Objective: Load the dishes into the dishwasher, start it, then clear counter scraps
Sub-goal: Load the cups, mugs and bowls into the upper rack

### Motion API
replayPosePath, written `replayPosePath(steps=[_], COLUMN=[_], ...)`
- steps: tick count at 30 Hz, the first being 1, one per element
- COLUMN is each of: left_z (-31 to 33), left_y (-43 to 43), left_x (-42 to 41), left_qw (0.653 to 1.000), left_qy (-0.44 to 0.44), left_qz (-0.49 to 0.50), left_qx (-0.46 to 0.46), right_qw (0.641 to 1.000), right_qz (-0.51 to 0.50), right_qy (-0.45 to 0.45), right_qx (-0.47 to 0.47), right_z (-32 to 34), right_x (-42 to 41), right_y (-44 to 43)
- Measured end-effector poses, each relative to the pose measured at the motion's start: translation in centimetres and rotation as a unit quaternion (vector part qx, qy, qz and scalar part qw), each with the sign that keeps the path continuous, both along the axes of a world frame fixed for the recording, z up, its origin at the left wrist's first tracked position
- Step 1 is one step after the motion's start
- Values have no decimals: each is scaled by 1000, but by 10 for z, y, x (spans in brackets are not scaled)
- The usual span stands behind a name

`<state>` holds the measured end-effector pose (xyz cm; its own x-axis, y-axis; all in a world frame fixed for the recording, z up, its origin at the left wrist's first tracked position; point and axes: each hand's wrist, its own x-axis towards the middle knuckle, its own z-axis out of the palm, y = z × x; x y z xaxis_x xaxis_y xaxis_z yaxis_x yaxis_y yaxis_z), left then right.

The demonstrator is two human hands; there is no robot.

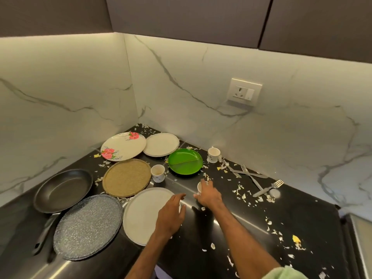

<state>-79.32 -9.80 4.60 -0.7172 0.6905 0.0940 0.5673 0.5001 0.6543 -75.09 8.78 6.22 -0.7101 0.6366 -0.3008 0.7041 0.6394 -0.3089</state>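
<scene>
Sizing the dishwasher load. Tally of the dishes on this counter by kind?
Plates: 6
Cups: 3, one cup gripped by the right hand
Frying pan: 1
Forks: 2
Other cutlery, kind unclear: 2
Total: 14

Small white cup (199,187) upright, gripped by right hand (208,195).

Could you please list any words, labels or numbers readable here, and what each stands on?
No text can be read.
White wall socket: no legible marking.
Cream round plate with pink flowers: decoration only.
White ceramic cup with a small dark motif: too small to make out.
</scene>
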Motion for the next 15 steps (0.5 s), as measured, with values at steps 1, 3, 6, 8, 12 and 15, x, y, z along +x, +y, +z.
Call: replayPosePath(steps=[1,3,6,8,12,15], left_z=[1,3,1,-5,4,20], left_y=[5,14,27,36,57,74], left_x=[-1,-1,7,15,34,54], left_qw=[1000,1000,998,994,955,920], left_qy=[-4,-12,-55,-111,-273,-355], left_qz=[2,7,20,8,-6,-35], left_qx=[-7,-17,-8,11,118,165], right_qw=[1000,999,999,992,873,786], right_qz=[8,17,16,-48,-295,-371], right_qy=[-4,0,27,114,359,449], right_qx=[11,36,40,-3,-147,-208], right_z=[0,0,-2,-4,-4,0], right_x=[-2,-2,9,22,53,76], right_y=[-2,-7,-10,-12,-19,-22])
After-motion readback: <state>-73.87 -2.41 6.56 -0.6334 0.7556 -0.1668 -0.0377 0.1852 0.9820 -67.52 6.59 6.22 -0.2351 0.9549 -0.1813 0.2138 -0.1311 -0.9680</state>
